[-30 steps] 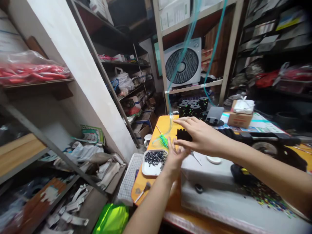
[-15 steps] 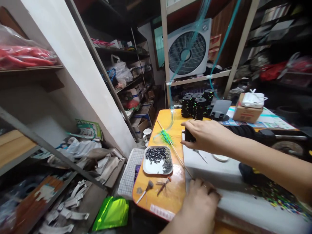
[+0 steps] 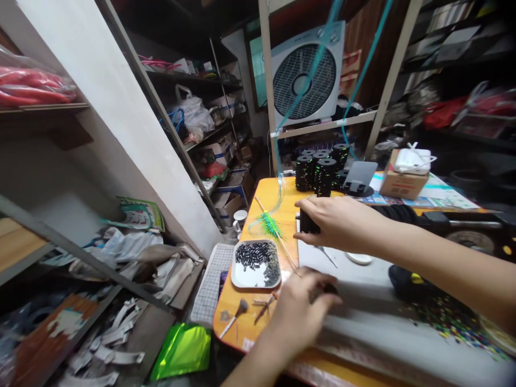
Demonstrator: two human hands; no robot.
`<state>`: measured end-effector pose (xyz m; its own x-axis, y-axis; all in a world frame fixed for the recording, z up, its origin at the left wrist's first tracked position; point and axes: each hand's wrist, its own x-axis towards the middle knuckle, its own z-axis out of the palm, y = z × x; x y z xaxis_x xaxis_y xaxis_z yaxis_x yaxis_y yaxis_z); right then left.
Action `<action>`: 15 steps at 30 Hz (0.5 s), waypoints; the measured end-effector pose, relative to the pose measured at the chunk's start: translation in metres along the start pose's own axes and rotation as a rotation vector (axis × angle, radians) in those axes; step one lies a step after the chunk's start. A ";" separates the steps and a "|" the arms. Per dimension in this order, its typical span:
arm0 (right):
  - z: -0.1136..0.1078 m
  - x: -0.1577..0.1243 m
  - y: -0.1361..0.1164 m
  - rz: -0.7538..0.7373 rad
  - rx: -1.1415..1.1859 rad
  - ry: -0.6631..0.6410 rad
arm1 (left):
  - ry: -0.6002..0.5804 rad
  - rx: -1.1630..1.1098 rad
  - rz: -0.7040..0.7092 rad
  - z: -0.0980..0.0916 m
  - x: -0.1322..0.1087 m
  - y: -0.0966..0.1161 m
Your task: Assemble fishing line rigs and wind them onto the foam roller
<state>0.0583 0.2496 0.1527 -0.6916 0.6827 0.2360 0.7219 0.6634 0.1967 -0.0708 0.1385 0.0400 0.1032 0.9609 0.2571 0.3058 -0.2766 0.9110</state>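
My right hand is wrapped round a black cylinder at the near end of a dark machine. My left hand, lower down at the table's edge, has its fingers curled round something dark that I cannot make out. Beyond its fingertips lies a thin stick with bright green and blue bristly strands on it. A white tray of small black tubes and fine grey bits sits to the left. Near my left wrist lie a small brush and a brown twig-like piece.
Black spools with green flecks stand at the back, beside a grey phone stand and a cardboard box. Colourful beads are scattered at right. A box fan stands on the rack behind. Teal strands hang down.
My left hand has moved up and left, closer to the stick's near end. My right hand keeps its hold on the black cylinder. The whole view has shifted slightly.
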 end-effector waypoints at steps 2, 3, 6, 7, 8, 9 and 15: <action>0.000 0.000 0.000 -0.002 0.010 0.001 | 0.195 -0.370 -0.158 -0.020 0.020 0.012; 0.000 0.000 -0.001 -0.003 0.013 0.003 | 0.262 -0.439 -0.159 -0.029 0.031 0.015; -0.003 0.001 -0.002 0.004 0.014 0.014 | 0.342 -0.544 -0.119 -0.048 0.059 0.016; -0.004 0.002 -0.003 0.005 0.015 0.017 | 0.341 -0.572 -0.112 -0.049 0.066 0.014; -0.004 0.002 -0.003 0.006 0.018 0.021 | 0.339 -0.599 -0.108 -0.049 0.071 0.012; -0.005 0.002 -0.003 0.005 0.022 0.024 | 0.339 -0.624 -0.106 -0.047 0.074 0.010; -0.002 0.000 0.000 -0.012 0.049 0.048 | 0.474 -0.727 -0.071 -0.031 0.080 0.004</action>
<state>0.0585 0.2485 0.1547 -0.6975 0.6597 0.2798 0.7108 0.6864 0.1535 -0.0905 0.2150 0.0742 -0.3472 0.9254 0.1520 -0.4005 -0.2929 0.8682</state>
